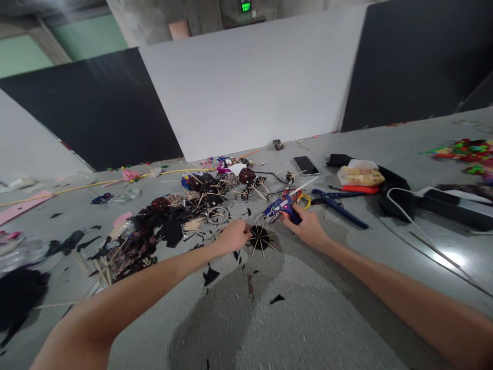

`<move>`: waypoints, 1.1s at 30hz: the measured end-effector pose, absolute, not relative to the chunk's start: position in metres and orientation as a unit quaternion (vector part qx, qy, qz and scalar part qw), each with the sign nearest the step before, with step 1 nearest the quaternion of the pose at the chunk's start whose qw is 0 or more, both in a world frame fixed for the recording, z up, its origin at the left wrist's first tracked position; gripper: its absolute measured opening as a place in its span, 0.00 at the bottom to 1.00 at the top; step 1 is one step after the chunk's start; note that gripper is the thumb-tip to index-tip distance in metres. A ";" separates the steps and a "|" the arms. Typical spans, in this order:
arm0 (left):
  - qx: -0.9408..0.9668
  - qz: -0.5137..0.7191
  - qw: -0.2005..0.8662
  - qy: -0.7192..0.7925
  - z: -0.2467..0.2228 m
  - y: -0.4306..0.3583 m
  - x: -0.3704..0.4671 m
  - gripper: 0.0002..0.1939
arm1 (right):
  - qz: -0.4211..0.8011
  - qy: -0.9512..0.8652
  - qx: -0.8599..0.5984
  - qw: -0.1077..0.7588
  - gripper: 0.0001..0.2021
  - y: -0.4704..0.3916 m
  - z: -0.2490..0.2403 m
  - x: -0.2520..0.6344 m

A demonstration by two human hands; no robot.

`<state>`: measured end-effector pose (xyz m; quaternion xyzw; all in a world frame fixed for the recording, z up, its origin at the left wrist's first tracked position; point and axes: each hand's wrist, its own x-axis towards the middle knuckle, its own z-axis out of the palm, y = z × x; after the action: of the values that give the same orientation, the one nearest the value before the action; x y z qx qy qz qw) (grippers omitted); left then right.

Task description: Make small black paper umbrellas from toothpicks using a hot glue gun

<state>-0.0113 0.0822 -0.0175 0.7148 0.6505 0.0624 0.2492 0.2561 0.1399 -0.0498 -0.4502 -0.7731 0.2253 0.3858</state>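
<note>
Grey floor (292, 329) here, scraps scattered over it, white panel (254, 87) standing behind. The right hand (306, 226) is curled closed around a blue glue gun (283, 208), nozzle pointing left. And the left hand (238, 235), fingers pinched together, is at the left edge of a black disc (259, 238) with radiating sticks, lying between the hands; whether it grips a stick, I can't tell.

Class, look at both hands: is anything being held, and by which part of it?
Right hand: the glue gun, by its handle. Left hand: the black disc, at its left edge; whether by a stick is unclear.
</note>
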 end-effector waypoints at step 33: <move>0.509 0.166 0.520 0.666 -0.004 0.085 0.003 0.08 | 0.207 -0.781 -0.449 0.381 0.16 0.141 -0.052 0.257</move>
<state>0.0028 0.0847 -0.0043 0.5086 0.6658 0.1662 0.5200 0.2567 0.1406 -0.0524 -0.4486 -0.7814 0.2074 0.3810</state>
